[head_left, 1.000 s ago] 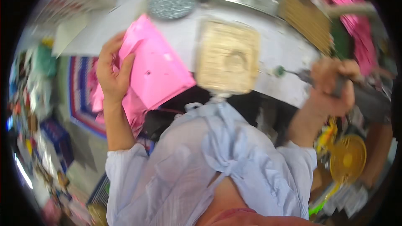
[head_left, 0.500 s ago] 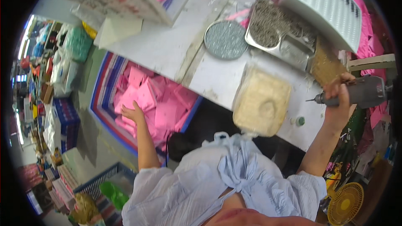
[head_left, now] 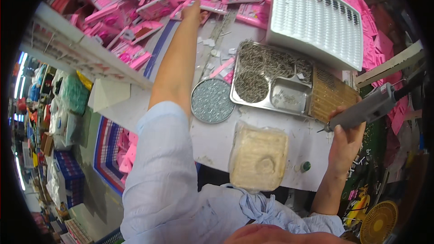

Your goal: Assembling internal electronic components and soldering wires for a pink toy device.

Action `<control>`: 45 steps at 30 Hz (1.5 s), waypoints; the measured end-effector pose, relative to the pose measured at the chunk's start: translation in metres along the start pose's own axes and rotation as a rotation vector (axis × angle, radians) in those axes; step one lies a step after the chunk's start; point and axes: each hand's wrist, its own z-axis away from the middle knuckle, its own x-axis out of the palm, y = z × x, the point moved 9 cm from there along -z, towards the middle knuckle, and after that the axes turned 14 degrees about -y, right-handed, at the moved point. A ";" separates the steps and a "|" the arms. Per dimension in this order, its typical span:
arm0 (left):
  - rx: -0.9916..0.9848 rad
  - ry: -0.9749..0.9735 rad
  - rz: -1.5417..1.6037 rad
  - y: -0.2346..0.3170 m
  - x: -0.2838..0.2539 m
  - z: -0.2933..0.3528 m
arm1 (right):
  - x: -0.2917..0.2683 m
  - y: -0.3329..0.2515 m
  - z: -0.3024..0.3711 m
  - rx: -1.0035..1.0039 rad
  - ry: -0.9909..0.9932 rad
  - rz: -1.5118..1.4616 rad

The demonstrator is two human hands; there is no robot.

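My left arm stretches far forward over the table. At its end, my left hand [head_left: 193,12] has its fingers closed at the edge of a pink plastic case [head_left: 212,6], one of a heaped pile [head_left: 147,11]; the fingertips are partly hidden. On the right, my right hand [head_left: 347,142] is wrapped round a grey electric screwdriver [head_left: 365,107], its thin bit pointing left, over the table near a brown slotted board [head_left: 334,92]. In front of my body lies a cream block [head_left: 260,156] wrapped in clear plastic, with a hollow in its surface.
A round tin [head_left: 212,101] of small grey metal parts stands beside a steel tray [head_left: 267,103] of screws or springs. Behind them is a white grid rack [head_left: 312,22] with dark pieces along one edge. A small green-capped bottle [head_left: 305,166] and striped bin [head_left: 105,153] are nearer.
My left hand has left the pink pieces in the striped bin and reached forward to the pile of pink cases. The right hand still holds the screwdriver. The view has shifted.
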 end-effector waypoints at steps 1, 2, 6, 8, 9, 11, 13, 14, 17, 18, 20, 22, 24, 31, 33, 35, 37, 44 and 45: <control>-0.017 0.060 -0.010 -0.008 -0.003 -0.020 | -0.002 0.001 0.002 -0.006 0.000 0.018; -0.030 0.130 -0.024 -0.011 -0.012 -0.033 | -0.004 0.002 0.003 -0.013 -0.007 0.026; 0.028 0.244 0.102 0.001 0.015 -0.015 | -0.034 -0.004 0.021 -0.096 0.189 0.154; 0.167 0.159 -0.133 0.036 0.014 0.010 | -0.033 -0.017 0.030 -0.240 0.283 0.326; 0.231 0.114 -0.245 0.054 0.018 0.028 | -0.026 -0.030 0.033 -0.341 0.299 0.467; 0.410 0.092 -0.549 0.091 0.023 0.089 | -0.010 -0.036 0.041 -0.447 0.212 0.516; 0.669 0.105 -0.940 0.123 0.053 0.179 | 0.002 -0.019 0.051 -0.445 0.012 0.352; 0.731 0.019 -0.929 0.124 0.062 0.217 | 0.012 0.006 0.044 -0.207 -0.148 0.150; 0.973 -0.193 -0.999 0.113 0.084 0.340 | 0.069 0.081 0.027 0.371 -0.452 -0.513; 1.028 -0.283 -0.976 0.104 0.088 0.377 | 0.087 0.085 0.022 0.447 -0.422 -0.600; 1.109 -0.435 -1.007 0.077 0.090 0.438 | 0.118 0.100 0.021 0.558 -0.409 -0.865; 1.125 -0.558 -1.045 0.046 0.092 0.483 | 0.123 0.106 0.029 0.567 -0.451 -1.173; 1.087 -0.658 -1.066 0.017 0.087 0.517 | 0.119 0.108 0.048 0.540 -0.418 -1.130; 0.939 -0.918 -1.029 -0.042 0.074 0.565 | 0.055 0.105 0.124 0.522 -0.388 -0.069; 0.836 -0.962 -1.047 -0.051 0.072 0.566 | 0.052 0.077 0.127 0.399 -0.406 0.393; 0.751 -1.024 -1.127 -0.054 0.073 0.571 | 0.057 0.065 0.131 0.083 -0.513 0.911; 0.686 -1.098 -1.278 -0.053 0.073 0.577 | 0.059 0.065 0.133 0.046 -0.435 0.931; 0.631 -0.996 -1.284 -0.069 0.061 0.569 | 0.068 0.081 0.112 -0.073 -0.467 0.961; 0.621 -0.994 -1.281 -0.071 0.060 0.569 | 0.068 0.081 0.109 -0.083 -0.478 0.941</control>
